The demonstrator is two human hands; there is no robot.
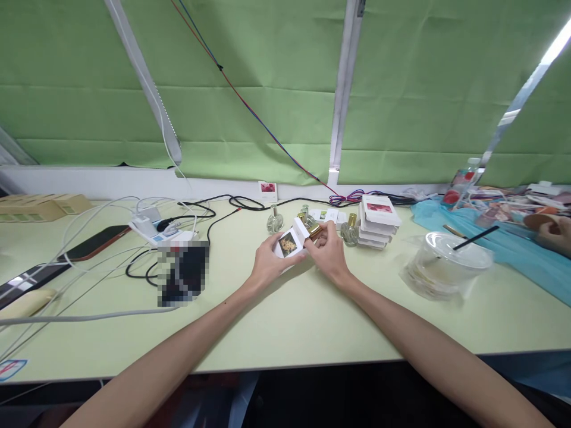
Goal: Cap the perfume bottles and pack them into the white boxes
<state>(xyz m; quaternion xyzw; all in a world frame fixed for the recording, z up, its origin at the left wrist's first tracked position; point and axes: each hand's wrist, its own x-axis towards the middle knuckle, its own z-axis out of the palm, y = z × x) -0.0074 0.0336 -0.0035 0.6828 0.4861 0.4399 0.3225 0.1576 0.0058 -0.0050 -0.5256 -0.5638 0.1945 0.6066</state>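
My left hand is closed around a small white box with a flower picture on its face. The box is tilted, and its end flap stands up. At that end, my right hand pinches a gold-capped perfume bottle; my fingers and the box hide most of its body. A clear glass perfume bottle stands behind the box. To the right of my right hand is another gold-capped bottle. Further glass shows partly hidden behind my hands.
Stacked white boxes stand to the right, near a lidded plastic cup with a black straw. Cables, a power strip and a phone lie at left. A blue cloth and another person's hand are far right.
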